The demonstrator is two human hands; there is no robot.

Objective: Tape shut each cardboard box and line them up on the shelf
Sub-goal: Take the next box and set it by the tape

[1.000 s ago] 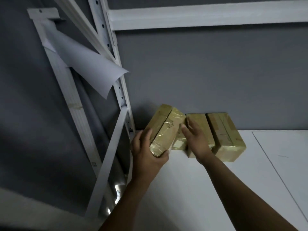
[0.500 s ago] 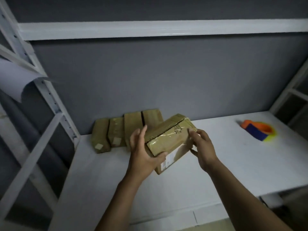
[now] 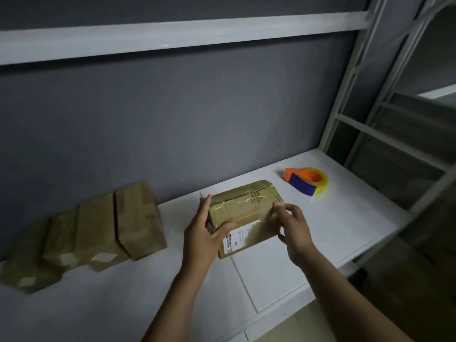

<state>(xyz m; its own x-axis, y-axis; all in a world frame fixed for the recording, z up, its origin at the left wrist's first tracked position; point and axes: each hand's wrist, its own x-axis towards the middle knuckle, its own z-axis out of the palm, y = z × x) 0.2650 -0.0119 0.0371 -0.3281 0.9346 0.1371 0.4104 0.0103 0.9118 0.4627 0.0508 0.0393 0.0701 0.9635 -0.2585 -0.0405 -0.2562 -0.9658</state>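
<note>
Centre frame: my left hand (image 3: 204, 240) grips the brown tape-wrapped cardboard box (image 3: 246, 206) at the white shelf (image 3: 345, 230). My right hand (image 3: 294, 228) fingers (image 3: 281, 211) pinch its taped right edge. Risk: the pinch lifts tape, reopening the seam.

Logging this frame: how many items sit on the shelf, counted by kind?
Lined-up boxes: 4
Held box, in left hand and right hand: 1
Tape dispenser: 1
Total: 6
</note>
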